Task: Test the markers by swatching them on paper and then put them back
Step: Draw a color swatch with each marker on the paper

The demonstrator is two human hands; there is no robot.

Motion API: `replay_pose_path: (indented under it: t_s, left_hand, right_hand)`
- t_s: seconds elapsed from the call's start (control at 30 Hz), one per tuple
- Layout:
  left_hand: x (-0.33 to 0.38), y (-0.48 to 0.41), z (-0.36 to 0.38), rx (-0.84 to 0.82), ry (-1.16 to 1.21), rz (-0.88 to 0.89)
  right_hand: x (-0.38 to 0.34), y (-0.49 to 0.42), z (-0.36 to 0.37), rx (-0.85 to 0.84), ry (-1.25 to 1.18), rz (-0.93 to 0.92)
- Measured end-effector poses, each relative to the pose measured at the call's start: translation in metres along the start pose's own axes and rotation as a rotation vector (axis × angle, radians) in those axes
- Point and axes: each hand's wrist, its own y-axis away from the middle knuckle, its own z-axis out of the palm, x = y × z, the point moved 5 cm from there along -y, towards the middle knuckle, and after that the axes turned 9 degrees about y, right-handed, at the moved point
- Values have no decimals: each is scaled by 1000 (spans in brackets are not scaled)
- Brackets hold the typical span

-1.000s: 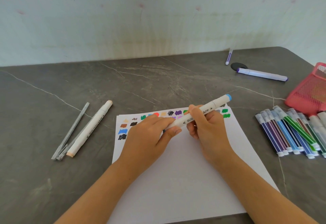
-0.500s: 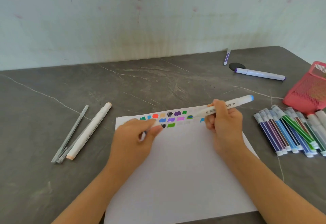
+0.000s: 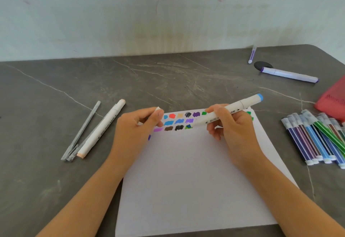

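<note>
- The right hand [image 3: 233, 128] has its fingers curled round a white marker with a blue end cap [image 3: 240, 105], gripping the middle of the barrel above the far part of the paper.
- The marker's long axis runs on a slant. The blue end points far and right, raised off the table, and the working end points near and left, down among the swatches.
- That end sits low over the colour swatches [image 3: 179, 122]; whether it touches the sheet, I can't tell.
- The left hand [image 3: 134, 134] pinches a small white cap [image 3: 158, 108] between thumb and fingertips, just left of the swatch rows and apart from the marker.
- The swatches fill rows along the far edge of the white sheet of paper [image 3: 186, 180]; the near part is bare.
- To the right on the grey marble-look table [image 3: 56, 96], a row of thin felt-tip markers [image 3: 313, 139] lies side by side, a red mesh basket [image 3: 332, 102] just beyond.
- Far right lies a white marker with purple ends [image 3: 289, 74].
- On the left lie a white marker with peach ends [image 3: 100, 130] and thin grey pens [image 3: 82, 132] beside it.
</note>
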Motion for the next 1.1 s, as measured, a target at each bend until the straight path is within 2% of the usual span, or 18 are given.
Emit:
replay_pose_path:
  t_s: [0.1,0.2,0.43,0.77,1.1]
  left_hand:
    - [-5,-6,-6,16,7,-42]
    - [-8,-8,-5,25,38,-69]
    - [-12,-10,-10,56,47,-62]
    - [-18,-14,-12,74,61,-71]
    - [-19,-16,-12,84,49,-62]
  right_hand:
    - [-1,5,12,-123,35,-13]
    - [-2,6,23,-177,68,-1]
    - [-6,1,49,-182,122,21]
    - [-3,6,61,-193,314,-115]
    - [-2,6,64,-215,352,-155]
